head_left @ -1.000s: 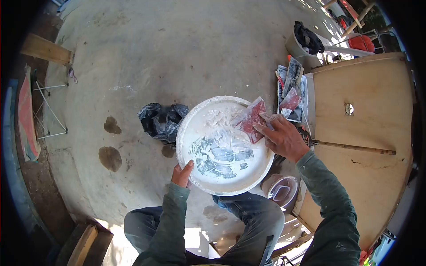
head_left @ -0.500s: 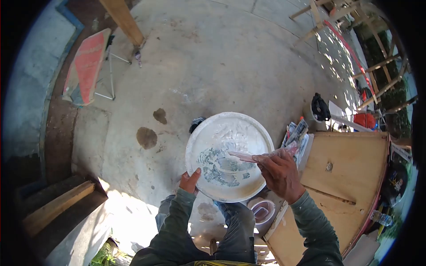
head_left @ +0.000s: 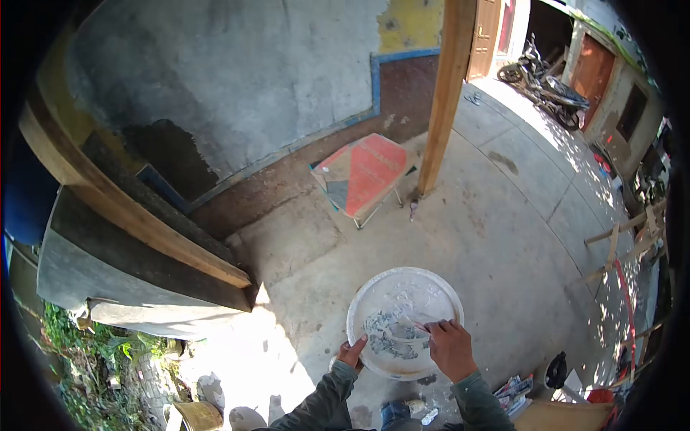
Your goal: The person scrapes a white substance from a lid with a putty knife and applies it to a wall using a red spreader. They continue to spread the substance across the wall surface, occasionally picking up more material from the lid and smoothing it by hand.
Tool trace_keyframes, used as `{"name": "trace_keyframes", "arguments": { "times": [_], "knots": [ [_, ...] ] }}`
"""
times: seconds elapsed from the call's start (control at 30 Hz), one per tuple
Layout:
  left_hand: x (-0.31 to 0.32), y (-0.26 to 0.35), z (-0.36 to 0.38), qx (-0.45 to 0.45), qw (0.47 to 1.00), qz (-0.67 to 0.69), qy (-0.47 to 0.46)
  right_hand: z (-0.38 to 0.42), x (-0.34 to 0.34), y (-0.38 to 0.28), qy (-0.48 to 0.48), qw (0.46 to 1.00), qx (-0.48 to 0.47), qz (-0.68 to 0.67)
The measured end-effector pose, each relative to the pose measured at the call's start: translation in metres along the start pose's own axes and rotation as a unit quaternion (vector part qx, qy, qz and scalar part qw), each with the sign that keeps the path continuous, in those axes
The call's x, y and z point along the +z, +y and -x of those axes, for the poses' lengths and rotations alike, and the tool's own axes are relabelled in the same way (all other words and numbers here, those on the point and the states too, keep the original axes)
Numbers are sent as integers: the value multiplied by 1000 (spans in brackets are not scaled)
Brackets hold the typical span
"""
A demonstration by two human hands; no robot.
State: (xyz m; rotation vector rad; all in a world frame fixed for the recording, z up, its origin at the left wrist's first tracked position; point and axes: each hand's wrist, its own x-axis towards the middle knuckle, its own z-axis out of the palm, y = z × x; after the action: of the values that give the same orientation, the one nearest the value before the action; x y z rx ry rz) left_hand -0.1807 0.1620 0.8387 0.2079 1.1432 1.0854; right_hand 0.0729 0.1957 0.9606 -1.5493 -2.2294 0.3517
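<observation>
A round pale tray (head_left: 402, 277) with white paste smeared over its dark bottom is held low in front of me. My left hand (head_left: 351, 353) grips its lower left rim, with the thumb over the edge. My right hand (head_left: 450, 349) is closed on a flat, light-coloured tool (head_left: 422, 321), whose blade lies over the paste near the middle of the tray. The blade's far end is hard to tell from the paste.
A red-and-tan board on metal legs (head_left: 370, 172) stands beyond the tray, near a wooden post (head_left: 444, 100). A wooden beam (head_left: 136, 201) crosses the left. A motorbike (head_left: 550, 90) is far right; a black item (head_left: 556, 370) lies lower right.
The view has turned up and to the left, showing more wall and the motorbike. The tray and both hands now appear lower and farther right. Both hands keep their holds.
</observation>
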Motion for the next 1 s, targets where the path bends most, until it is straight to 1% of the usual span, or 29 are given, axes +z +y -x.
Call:
{"name": "trace_keyframes", "arguments": {
  "times": [0.03,0.07,0.1,0.17,0.2,0.23,0.27,0.3,0.33,0.37,0.4,0.43,0.47,0.53,0.6,0.63,0.67,0.7,0.73,0.77,0.83,0.87,0.9,0.93,0.97,1.0],
  "knots": [
    [-11,20,7,10,1000,-10,18,-17,1,-24,2,1000,-22,6],
    [-46,23,-13,31,999,-24,12,-33,2,-48,-15,999,-44,13],
    [-51,54,-6,40,999,-11,10,-53,-2,-71,-33,997,-62,21],
    [-51,112,16,29,999,31,8,-90,-11,-115,-17,997,-77,24],
    [10,181,6,27,998,34,40,-171,-54,-101,-65,995,-69,14],
    [-25,170,13,52,997,43,34,-152,-22,-121,-71,993,-87,28],
    [-44,175,12,61,997,29,29,-155,-8,-134,-80,992,-93,26],
    [-59,183,9,72,997,16,24,-162,-2,-152,-76,990,-113,27],
    [-71,191,7,62,997,31,35,-170,-1,-169,-66,993,-100,6],
    [-82,196,3,74,996,42,40,-177,4,-182,-60,995,-84,-14],
    [-90,199,0,72,994,68,45,-184,15,-190,-61,994,-93,-25],
    [-15,274,-8,39,993,76,80,-270,-48,-172,-92,991,-80,-52],
    [-37,254,-19,53,994,62,76,-260,-23,-170,-101,990,-92,-38],
    [-51,248,-38,76,990,92,77,-271,2,-172,-111,987,-114,-25],
    [-62,241,-51,84,985,121,86,-283,19,-172,-80,990,-112,-26],
    [-67,239,-60,88,985,115,89,-289,32,-168,-86,990,-113,-26],
    [-17,297,-57,73,987,95,108,-344,-5,-161,-111,985,-128,-24],
    [-23,291,-67,79,985,99,117,-343,16,-152,-120,981,-155,-6],
    [-26,291,-76,78,984,97,128,-351,25,-149,-112,982,-152,-22],
    [-27,293,-86,78,981,109,142,-359,32,-143,-107,983,-143,-40],
    [-47,283,-115,83,979,135,132,-375,45,-133,-105,986,-99,-89],
    [-42,288,-120,96,981,124,117,-382,53,-125,-111,987,-85,-83],
    [-18,324,-126,93,980,130,121,-418,30,-124,-102,981,-39,-160],
    [-18,322,-140,96,978,137,127,-424,40,-114,-80,970,-3,-228],
    [-20,321,-155,100,975,145,135,-431,51,-102,-88,971,7,-223],
    [-30,311,-178,88,975,149,138,-438,66,-88,-96,952,53,-287]
  ]
}}
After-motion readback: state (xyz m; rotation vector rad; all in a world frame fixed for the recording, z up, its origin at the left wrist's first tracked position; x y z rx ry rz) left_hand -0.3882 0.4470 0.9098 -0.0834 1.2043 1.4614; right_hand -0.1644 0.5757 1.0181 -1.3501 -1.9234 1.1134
